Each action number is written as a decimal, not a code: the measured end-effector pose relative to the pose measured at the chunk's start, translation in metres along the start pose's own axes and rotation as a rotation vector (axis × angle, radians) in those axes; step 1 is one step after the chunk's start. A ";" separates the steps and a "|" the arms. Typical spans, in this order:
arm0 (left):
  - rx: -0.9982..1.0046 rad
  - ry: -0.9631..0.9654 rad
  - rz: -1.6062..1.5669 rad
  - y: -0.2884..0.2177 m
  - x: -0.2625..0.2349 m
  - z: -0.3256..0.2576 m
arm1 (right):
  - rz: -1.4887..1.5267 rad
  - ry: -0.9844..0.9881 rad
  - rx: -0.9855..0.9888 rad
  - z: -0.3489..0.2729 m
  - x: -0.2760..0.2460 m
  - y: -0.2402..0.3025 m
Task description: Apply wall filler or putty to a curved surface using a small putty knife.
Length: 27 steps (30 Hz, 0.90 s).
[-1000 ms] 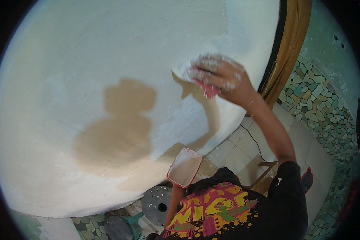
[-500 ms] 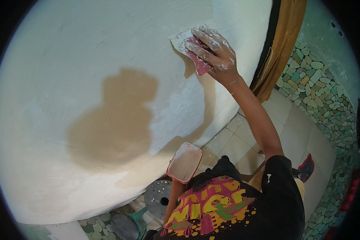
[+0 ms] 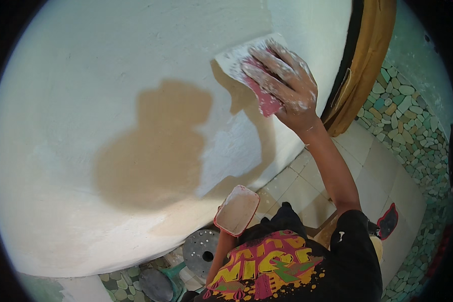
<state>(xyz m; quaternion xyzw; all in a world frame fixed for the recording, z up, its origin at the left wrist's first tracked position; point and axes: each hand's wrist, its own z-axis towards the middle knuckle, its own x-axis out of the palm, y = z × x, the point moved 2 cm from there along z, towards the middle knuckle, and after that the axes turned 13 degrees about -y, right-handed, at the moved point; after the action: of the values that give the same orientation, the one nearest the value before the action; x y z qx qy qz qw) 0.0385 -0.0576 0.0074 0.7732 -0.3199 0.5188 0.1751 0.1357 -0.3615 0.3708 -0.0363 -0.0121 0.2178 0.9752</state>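
At the broad, pale, matte wall (image 3: 70,116), a flat pink scraper (image 3: 268,103) with a white-smeared blade was gripped by the chalky-fingered right hand (image 3: 293,85). Lower down, a rectangular, red-rimmed tray (image 3: 225,230) with a whitish inside was supported by the left hand (image 3: 227,239), whose grip was too hidden to be told. Ridges might be scored into the wall's surface if the scraper were tilted unevenly, and any paste might be spilled if the tray were tipped.
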 end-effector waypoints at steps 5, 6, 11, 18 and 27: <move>-0.026 -0.028 -0.082 0.007 -0.005 0.009 | 0.065 0.117 0.034 -0.006 0.006 0.017; 0.014 -0.051 -0.037 0.006 -0.008 0.009 | 0.088 0.167 0.081 -0.019 0.004 0.019; 0.078 -0.009 -0.022 0.012 -0.004 0.007 | 0.135 0.293 0.159 -0.066 -0.013 0.037; 0.036 0.115 -0.058 0.017 0.000 0.005 | 0.014 0.191 0.144 -0.001 -0.009 0.052; 0.111 -0.007 -0.074 0.032 0.012 0.004 | 0.139 0.303 0.185 -0.052 0.013 0.055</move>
<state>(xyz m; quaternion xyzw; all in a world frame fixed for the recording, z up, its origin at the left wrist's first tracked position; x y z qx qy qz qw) 0.0224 -0.0870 0.0147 0.7949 -0.2626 0.5260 0.1500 0.1265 -0.3093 0.3153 0.0202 0.1577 0.2769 0.9477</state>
